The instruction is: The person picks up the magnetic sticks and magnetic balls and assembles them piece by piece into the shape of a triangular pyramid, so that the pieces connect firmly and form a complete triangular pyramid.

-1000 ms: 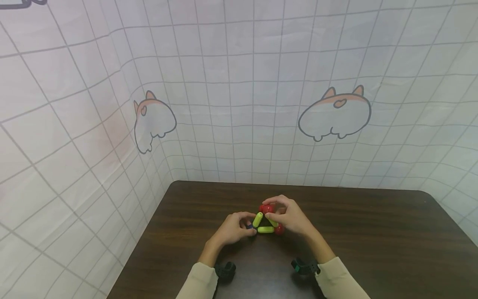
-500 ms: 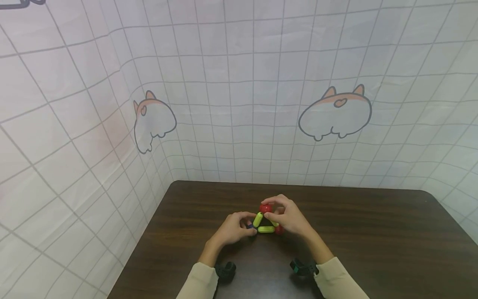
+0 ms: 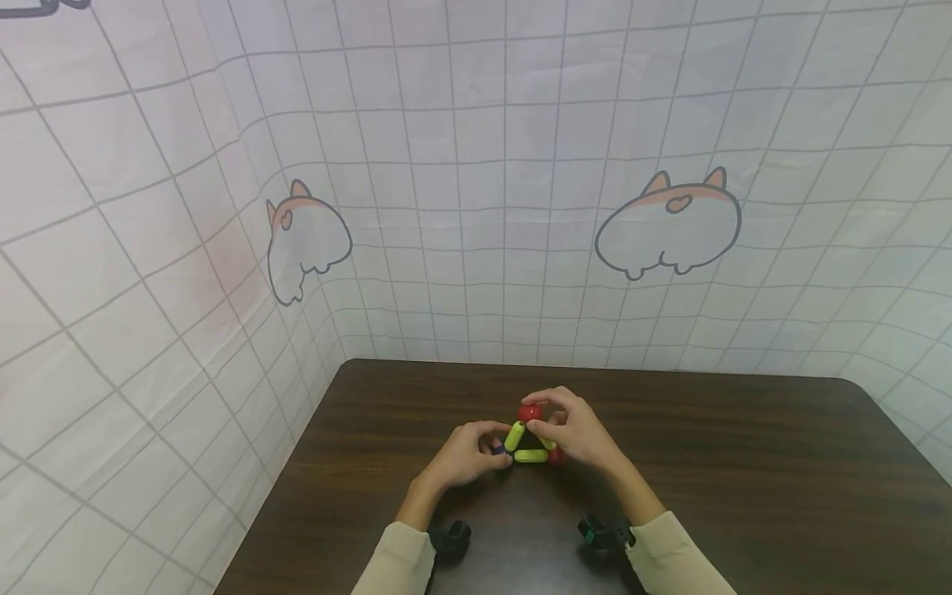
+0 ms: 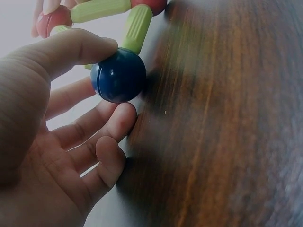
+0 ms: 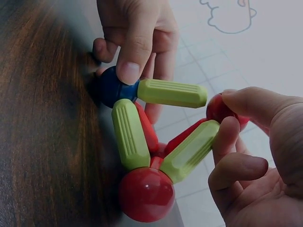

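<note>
A triangle of yellow-green rods with balls at its corners stands on the table. My left hand (image 3: 468, 453) pinches the blue ball (image 4: 120, 75) at the left corner, thumb on its top. At the far corner, my right hand (image 3: 580, 426) holds a red ball (image 5: 220, 109) between thumb and fingers. One yellow-green rod (image 5: 171, 93) runs from the blue ball, its free-looking end right by that red ball. Another red ball (image 5: 147, 194) sits at the near right corner, joined by two yellow-green rods (image 5: 129, 135). Red rods (image 5: 146, 127) show behind, partly hidden.
The dark wood-grain table (image 3: 744, 463) extends well to the right of the hands. A white gridded cloth (image 3: 476, 207) hangs behind and along the left side. Black wrist devices (image 3: 449, 541) sit on both wrists, close over the table.
The far red ball has shifted slightly away and left with my right hand; a red piece seen beside it a second ago no longer shows. My left hand stays on the blue ball.
</note>
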A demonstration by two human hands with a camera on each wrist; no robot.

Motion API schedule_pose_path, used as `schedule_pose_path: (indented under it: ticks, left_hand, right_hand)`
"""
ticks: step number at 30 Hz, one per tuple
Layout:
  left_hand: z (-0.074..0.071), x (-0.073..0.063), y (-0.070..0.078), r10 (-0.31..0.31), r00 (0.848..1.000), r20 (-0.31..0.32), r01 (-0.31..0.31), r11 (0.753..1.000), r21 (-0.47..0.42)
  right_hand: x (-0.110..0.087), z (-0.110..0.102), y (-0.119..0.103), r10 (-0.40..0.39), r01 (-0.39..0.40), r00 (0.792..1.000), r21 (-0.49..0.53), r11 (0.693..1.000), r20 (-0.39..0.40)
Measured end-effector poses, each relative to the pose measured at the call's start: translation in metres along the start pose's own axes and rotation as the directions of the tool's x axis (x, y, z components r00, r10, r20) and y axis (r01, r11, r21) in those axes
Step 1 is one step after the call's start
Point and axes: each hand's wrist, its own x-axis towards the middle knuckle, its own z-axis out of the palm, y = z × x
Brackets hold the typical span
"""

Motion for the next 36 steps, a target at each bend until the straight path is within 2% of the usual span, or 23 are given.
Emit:
schedule_pose_path:
  ticks: [13, 23, 29, 32, 36]
  left_hand:
    - [0.002, -0.001, 0.0, -0.011, 1.0, -0.011, 0.011, 1.0, -0.027]
    - [0.003, -0.001, 0.0, 0.016, 1.0, -0.016, -0.017, 0.999, -0.044]
    - [0.004, 0.0, 0.001, 0.013, 0.999, -0.038, -0.015, 0.999, -0.035]
    - [0.004, 0.0, 0.002, 0.007, 0.999, -0.045, -0.009, 0.999, -0.038]
    - [0.004, 0.0, 0.001, -0.001, 0.999, -0.045, -0.001, 0.999, -0.041]
  right_hand:
    - [-0.001, -0.002, -0.001, 0.017, -0.017, 1.0, -0.015, 1.0, 0.001]
    - [0.0, 0.0, -0.002, 0.012, -0.012, 1.0, -0.044, 0.999, -0.004]
    - [-0.006, -0.001, -0.024, 0.034, -0.033, 0.999, -0.035, 0.999, 0.007]
    - [-0.011, -0.001, -0.036, 0.018, -0.018, 1.0, -0.023, 1.0, 0.011]
    - [-0.011, -0.001, -0.037, 0.015, -0.014, 1.0, -0.027, 1.0, 0.014]
